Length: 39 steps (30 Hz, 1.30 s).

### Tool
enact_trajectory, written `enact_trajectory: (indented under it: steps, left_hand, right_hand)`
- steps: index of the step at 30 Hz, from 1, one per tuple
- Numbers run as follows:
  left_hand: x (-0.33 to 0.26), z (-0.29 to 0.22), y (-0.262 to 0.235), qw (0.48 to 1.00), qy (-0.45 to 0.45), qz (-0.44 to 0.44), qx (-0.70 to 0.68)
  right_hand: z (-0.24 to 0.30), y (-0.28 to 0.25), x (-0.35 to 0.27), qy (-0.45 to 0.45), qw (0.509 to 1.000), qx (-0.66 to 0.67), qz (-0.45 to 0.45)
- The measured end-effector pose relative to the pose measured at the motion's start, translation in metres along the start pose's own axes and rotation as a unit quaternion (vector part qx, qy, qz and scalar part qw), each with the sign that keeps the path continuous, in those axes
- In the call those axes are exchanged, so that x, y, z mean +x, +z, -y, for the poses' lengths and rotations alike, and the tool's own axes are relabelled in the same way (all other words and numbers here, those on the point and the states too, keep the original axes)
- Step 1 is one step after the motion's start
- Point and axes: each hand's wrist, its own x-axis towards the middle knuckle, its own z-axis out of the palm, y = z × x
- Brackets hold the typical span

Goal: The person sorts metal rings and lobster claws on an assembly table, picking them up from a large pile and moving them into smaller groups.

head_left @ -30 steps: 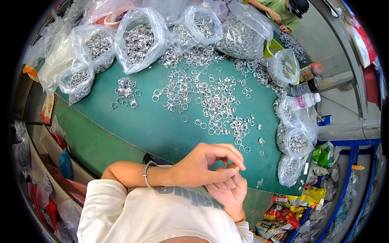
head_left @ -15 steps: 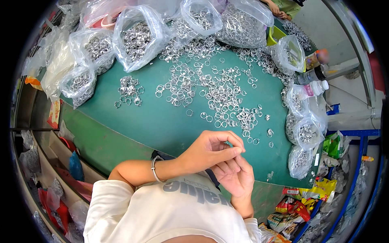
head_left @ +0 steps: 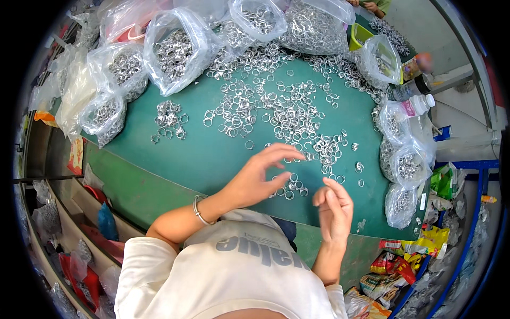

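Observation:
My left hand [head_left: 263, 178] hovers above the near edge of the loose silver-coloured rings [head_left: 292, 114]. Its thumb and fingers are apart, and nothing shows between them. A small group of rings [head_left: 289, 187] lies on the green table [head_left: 186, 159] just beside and below that thumb. To the right, my right hand [head_left: 336, 210] is raised over the table's near edge, its fingers curled in towards the thumb. Whatever those fingers may hold is hidden. A separate little pile of rings [head_left: 170, 119] sits on the left part of the table.
Clear plastic bags of rings [head_left: 178, 56] line the far side, with more bags [head_left: 409, 165] along the right edge. A plastic bottle [head_left: 419, 105] stands there too. Another person's hand [head_left: 372, 6] shows at the far right. Shelves with colourful packets [head_left: 393, 266] flank the lower right.
My hands were together, the left pinching above the open right palm. They have parted: the left reached forward and opened, the right moved right and curled. The near ring group has come into view.

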Motion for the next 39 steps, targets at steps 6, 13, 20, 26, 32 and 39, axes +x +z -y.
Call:
enact_trajectory:
  steps: [6, 13, 20, 26, 32, 39]
  left_hand:
    - [-0.036, 0.054, 0.018, 0.905, -0.017, 0.087, 0.415]
    - [-0.034, 0.077, 0.034, 0.887, 0.052, 0.061, 0.455]
    - [-0.031, 0.08, 0.03, 0.88, 0.08, 0.054, 0.465]
    - [-0.033, 0.092, 0.029, 0.867, 0.111, 0.028, 0.485]
    - [-0.036, 0.097, 0.007, 0.87, 0.153, 0.079, 0.461]
    - [-0.034, 0.089, -0.001, 0.871, 0.158, 0.033, 0.463]
  right_hand:
    - [-0.022, -0.018, 0.004, -0.025, 0.837, -0.545, 0.038]
    - [-0.054, -0.007, 0.011, -0.113, 0.786, -0.606, 0.056]
    - [-0.068, 0.003, 0.008, -0.045, 0.917, -0.393, 0.043]
    - [-0.064, -0.004, 0.016, -0.123, 0.908, -0.401, 0.023]
    - [-0.059, -0.023, 0.024, -0.107, 0.923, -0.367, -0.04]
    - [-0.065, 0.0, 0.033, -0.14, 0.897, -0.418, -0.035]
